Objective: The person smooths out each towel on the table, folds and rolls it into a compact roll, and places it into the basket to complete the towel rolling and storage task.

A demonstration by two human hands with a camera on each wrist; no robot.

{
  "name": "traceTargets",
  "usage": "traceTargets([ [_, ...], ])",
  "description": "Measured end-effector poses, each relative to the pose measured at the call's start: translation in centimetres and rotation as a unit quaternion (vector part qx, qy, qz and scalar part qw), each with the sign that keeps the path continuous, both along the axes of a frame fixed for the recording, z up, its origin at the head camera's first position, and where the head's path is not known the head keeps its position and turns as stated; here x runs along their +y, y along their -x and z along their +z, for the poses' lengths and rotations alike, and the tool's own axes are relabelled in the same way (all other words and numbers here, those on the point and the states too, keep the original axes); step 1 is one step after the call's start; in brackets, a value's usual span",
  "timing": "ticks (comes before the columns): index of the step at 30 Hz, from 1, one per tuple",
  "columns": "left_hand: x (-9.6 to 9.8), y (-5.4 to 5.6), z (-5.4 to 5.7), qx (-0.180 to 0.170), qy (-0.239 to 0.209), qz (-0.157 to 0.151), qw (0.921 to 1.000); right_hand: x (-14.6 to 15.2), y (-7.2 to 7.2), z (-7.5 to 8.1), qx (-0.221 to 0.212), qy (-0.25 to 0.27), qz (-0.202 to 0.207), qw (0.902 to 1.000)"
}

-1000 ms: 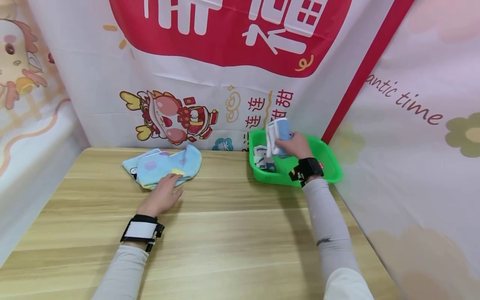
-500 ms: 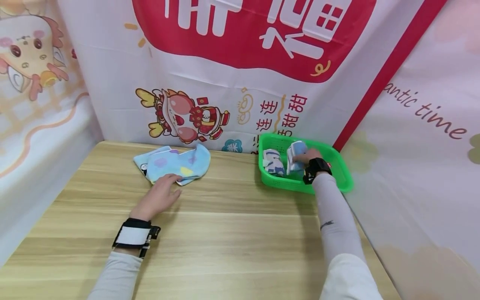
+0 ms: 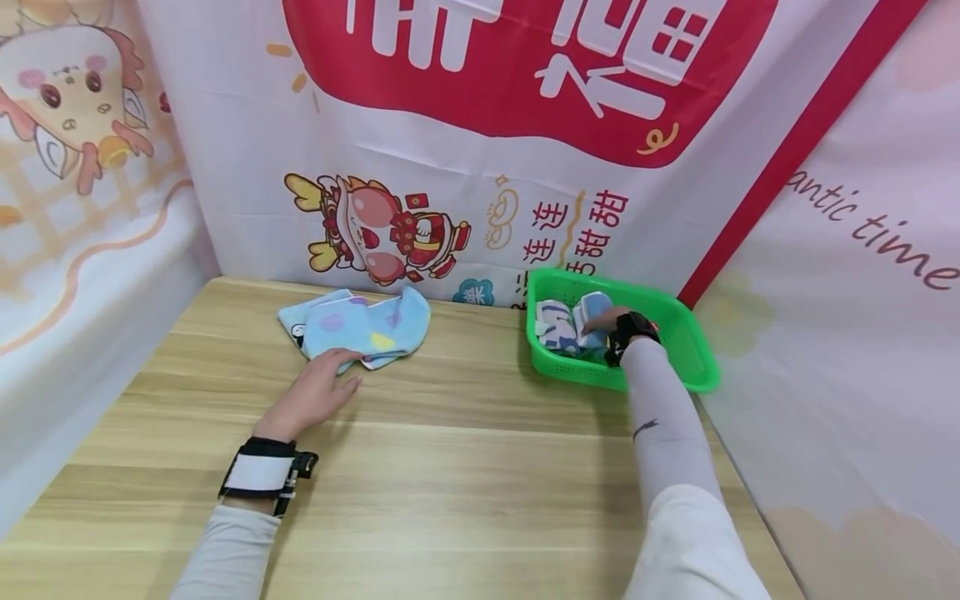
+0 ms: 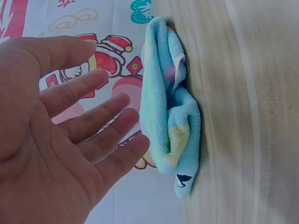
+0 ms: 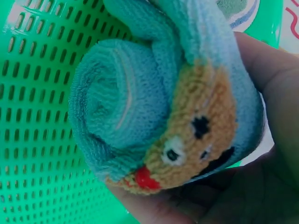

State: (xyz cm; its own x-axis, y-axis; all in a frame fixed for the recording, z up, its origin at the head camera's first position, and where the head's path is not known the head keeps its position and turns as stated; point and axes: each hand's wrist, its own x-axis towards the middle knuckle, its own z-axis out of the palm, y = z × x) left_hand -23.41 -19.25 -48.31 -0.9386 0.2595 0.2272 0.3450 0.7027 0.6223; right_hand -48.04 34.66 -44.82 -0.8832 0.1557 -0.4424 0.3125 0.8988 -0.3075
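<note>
My right hand reaches into the green basket and grips a rolled blue towel. Thumb and fingers wrap the roll from both sides in the right wrist view, and a brown animal face shows on its outer layer. Beside it in the basket lies another rolled towel, white with dark blue patches. At the near edge of a loosely crumpled light blue towel is my left hand. Its fingers are spread and relaxed with nothing in them, apart from the towel in the left wrist view.
The wooden table runs up to a printed cloth backdrop. A cloth side wall rises close to the basket on the right. Slots pierce the basket's wall.
My right hand has lowered the rolled towel from above the basket down into it, beside the other roll. The left hand stays by the crumpled towel. The head view has shifted slightly.
</note>
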Motion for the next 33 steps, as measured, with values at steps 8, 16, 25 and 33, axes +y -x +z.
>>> traceTargets([
  [8, -0.8, -0.1, -0.4, -0.012, 0.005, 0.011, 0.9999, -0.4, 0.3, -0.8, -0.018, 0.018, 0.001, 0.9997],
  [16, -0.6, -0.3, -0.7, -0.017, -0.003, 0.011, 0.9998, -0.9, -1.9, -0.5, -0.041, 0.027, -0.021, 0.9986],
  [25, -0.5, 0.0, -0.7, -0.017, -0.005, 0.009, 0.9998, -1.2, -2.0, 1.1, -0.036, -0.008, -0.011, 0.9993],
  [33, -0.9, 0.7, -0.8, -0.007, -0.003, 0.004, 1.0, -3.5, -3.7, 6.3, 0.002, 0.021, 0.034, 0.9992],
])
